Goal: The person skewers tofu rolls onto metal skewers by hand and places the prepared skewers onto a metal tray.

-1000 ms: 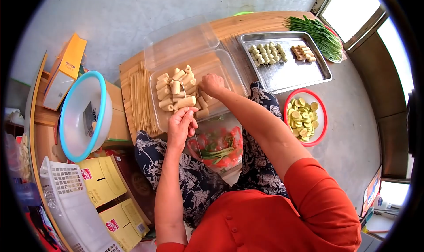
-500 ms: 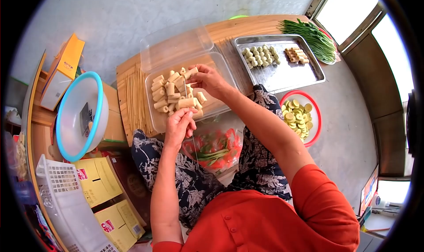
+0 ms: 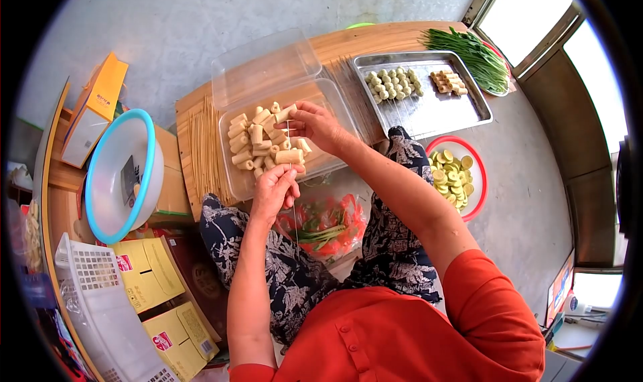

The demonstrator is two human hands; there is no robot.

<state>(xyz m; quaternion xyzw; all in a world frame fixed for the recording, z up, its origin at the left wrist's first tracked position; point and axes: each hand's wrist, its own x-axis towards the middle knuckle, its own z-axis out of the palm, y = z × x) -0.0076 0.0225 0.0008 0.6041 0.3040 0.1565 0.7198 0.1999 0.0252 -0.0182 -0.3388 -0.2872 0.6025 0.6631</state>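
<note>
My left hand [image 3: 276,193] is closed on a thin skewer [image 3: 296,224], whose lower end points down over my lap. One pale, tube-shaped roll [image 3: 289,156] sits on the skewer just above those fingers. Between the fingertips of my right hand [image 3: 317,125] is another pale roll [image 3: 286,113], at the skewer's upper tip; I cannot tell whether the tip has entered it. Both hands are over a clear plastic container [image 3: 328,98] holding a heap of similar hollow rolls [image 3: 257,135].
Bare skewers [image 3: 204,151] lie left of the container. At right, a metal tray [image 3: 442,117] carries skewered pale balls [image 3: 394,85] and brown rolls [image 3: 448,82]. Nearby are a red-rimmed bowl [image 3: 483,187] of green slices, leafy greens [image 3: 469,60], a blue-rimmed basin [image 3: 92,181] and a plastic bag [image 3: 325,228].
The roll in my right hand has shifted slightly down and left, and the skewer's tip now meets it. My left hand and the threaded roll have moved slightly right.
</note>
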